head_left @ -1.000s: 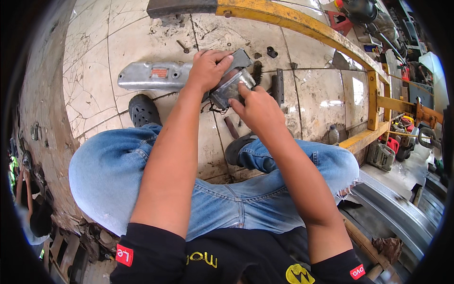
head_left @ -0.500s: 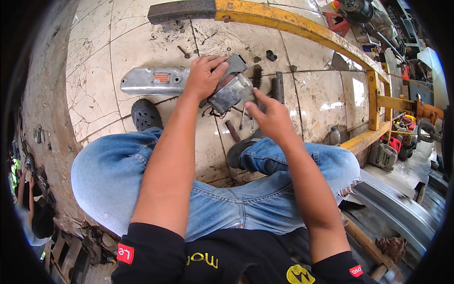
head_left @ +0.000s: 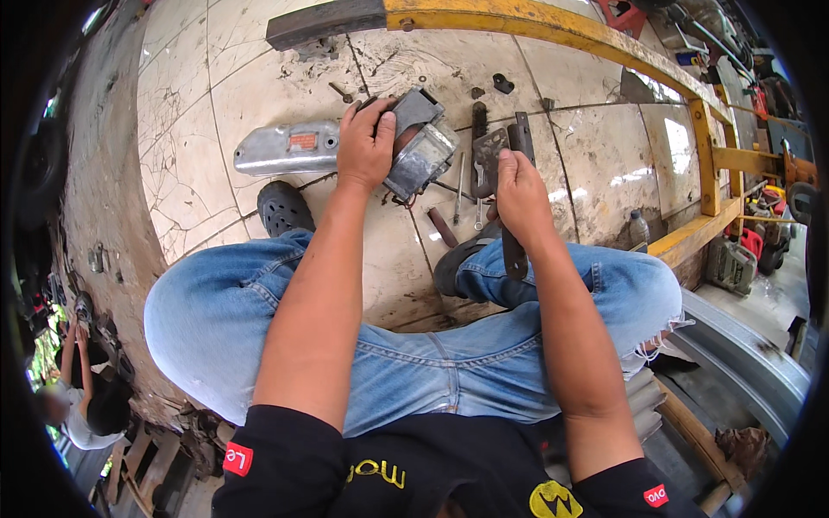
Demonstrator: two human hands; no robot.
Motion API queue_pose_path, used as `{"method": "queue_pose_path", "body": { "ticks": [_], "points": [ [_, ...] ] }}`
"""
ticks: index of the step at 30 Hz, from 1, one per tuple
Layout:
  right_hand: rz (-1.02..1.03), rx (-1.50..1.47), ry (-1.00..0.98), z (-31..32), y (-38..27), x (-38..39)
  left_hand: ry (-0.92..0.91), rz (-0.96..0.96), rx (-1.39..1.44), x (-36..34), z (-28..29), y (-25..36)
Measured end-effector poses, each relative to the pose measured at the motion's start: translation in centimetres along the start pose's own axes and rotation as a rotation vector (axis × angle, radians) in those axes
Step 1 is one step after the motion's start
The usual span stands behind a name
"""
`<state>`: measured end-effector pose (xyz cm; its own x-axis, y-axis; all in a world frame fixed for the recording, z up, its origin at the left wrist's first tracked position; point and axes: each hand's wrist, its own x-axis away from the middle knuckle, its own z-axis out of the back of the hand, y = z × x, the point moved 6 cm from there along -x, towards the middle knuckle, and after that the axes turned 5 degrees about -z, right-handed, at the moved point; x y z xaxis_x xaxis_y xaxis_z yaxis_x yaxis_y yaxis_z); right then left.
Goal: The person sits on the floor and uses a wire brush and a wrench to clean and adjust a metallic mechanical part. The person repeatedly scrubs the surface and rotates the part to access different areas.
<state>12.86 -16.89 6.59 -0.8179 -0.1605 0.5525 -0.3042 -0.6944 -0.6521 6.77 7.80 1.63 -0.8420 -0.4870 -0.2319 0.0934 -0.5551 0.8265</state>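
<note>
Head view: my left grip (head_left: 364,154) is curled round the left side of a grey metal box (head_left: 417,164), my right grip (head_left: 525,203) closed on a dark metal plate (head_left: 486,162).
The box sits tilted on the tiled floor (head_left: 587,164) between my feet, its right end just beside the plate; my right thumb presses the plate's edge, and a dark strip (head_left: 515,257) pokes out below that hand, though whether the two are joined I cannot tell. Left of the box lies a silver cover (head_left: 275,154).

Tiled floor (head_left: 596,147) with silver cover (head_left: 281,151)
</note>
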Motion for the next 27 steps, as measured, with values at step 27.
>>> {"method": "queue_pose_path", "body": {
  "ticks": [27],
  "points": [
    [0.276, 0.226, -0.195, -5.0, -1.5, 0.9, 0.072, -0.002, -0.115, -0.3, 0.2, -0.3]
  ]
}}
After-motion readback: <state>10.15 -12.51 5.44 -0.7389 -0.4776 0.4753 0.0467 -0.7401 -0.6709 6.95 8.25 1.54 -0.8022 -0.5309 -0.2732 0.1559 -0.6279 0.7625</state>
